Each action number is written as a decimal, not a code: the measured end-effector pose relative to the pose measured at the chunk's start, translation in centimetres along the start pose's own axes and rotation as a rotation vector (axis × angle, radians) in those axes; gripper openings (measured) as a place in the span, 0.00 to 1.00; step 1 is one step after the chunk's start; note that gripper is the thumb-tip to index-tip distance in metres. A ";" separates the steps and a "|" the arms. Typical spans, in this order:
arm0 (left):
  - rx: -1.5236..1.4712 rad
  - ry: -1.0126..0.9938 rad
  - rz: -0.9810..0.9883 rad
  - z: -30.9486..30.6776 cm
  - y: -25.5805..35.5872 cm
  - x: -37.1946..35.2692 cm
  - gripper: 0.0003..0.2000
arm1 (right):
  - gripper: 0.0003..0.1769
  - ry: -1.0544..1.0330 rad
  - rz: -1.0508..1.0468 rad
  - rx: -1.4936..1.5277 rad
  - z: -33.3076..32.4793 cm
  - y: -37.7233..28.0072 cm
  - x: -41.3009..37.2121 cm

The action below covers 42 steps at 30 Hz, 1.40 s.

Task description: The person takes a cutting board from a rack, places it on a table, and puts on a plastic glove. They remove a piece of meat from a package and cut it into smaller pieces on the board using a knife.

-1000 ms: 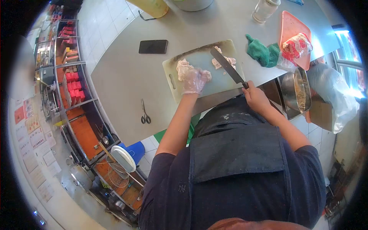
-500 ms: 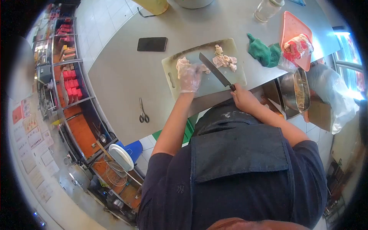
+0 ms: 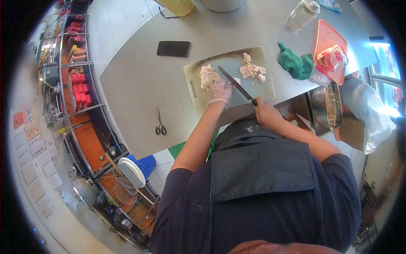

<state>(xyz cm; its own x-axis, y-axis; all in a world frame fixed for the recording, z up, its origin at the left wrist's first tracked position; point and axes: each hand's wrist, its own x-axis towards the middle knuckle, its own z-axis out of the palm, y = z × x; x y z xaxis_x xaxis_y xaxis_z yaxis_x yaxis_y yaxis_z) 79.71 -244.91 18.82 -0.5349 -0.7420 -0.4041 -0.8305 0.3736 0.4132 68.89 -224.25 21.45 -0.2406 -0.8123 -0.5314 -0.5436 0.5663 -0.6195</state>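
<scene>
On the cutting board [image 3: 198,99] lies pale raw meat, perhaps chicken: a larger lump [image 3: 208,76] at the left and several cut pieces [image 3: 252,71] at the right. My left hand [image 3: 220,91], in a clear plastic glove, rests below the lump with its fingers curled down on a piece of meat, mostly hidden by the hand. In my right hand [image 3: 264,111], bare and closed around the dark handle, is a long knife [image 3: 237,84]. Its blade slants up and left, just beside my left fingers. A small bit of meat [image 3: 237,81] shows beyond the blade.
A black phone [image 3: 174,48] and scissors [image 3: 160,125] lie on the metal table [image 3: 131,84]. Right of the board are a green cloth [image 3: 292,62], a pink tray [image 3: 325,34] with a red-and-white bag [image 3: 332,58], and a glass jar [image 3: 302,16]. A metal basin [image 3: 323,106] stands beyond the edge.
My left hand has moved slightly right and down on the board, uncovering more of the larger lump. My right hand still holds the knife. The whole view has shifted a little.
</scene>
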 end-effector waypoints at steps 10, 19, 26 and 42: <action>-0.295 -0.188 -0.148 -1.6 -2.8 0.9 0.19 | 0.13 0.122 -0.092 -0.036 0.5 0.6 -0.2; -0.187 0.074 0.118 -0.3 -0.8 -1.0 0.10 | 0.10 0.047 -0.005 -0.097 -0.5 -0.7 1.2; 0.187 0.394 0.376 -0.9 -0.8 0.6 0.08 | 0.15 0.078 -0.038 -0.210 -0.7 1.9 0.3; -0.012 0.061 0.203 0.8 -0.1 -1.9 0.14 | 0.15 0.012 0.115 -0.130 -1.7 3.6 -2.9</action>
<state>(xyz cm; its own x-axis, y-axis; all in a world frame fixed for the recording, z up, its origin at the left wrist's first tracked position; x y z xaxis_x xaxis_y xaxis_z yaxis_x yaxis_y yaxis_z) 80.66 -243.09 18.95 -0.6801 -0.6849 -0.2613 -0.7046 0.5123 0.4911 66.24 -220.06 21.78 -0.3164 -0.7449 -0.5874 -0.6113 0.6336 -0.4742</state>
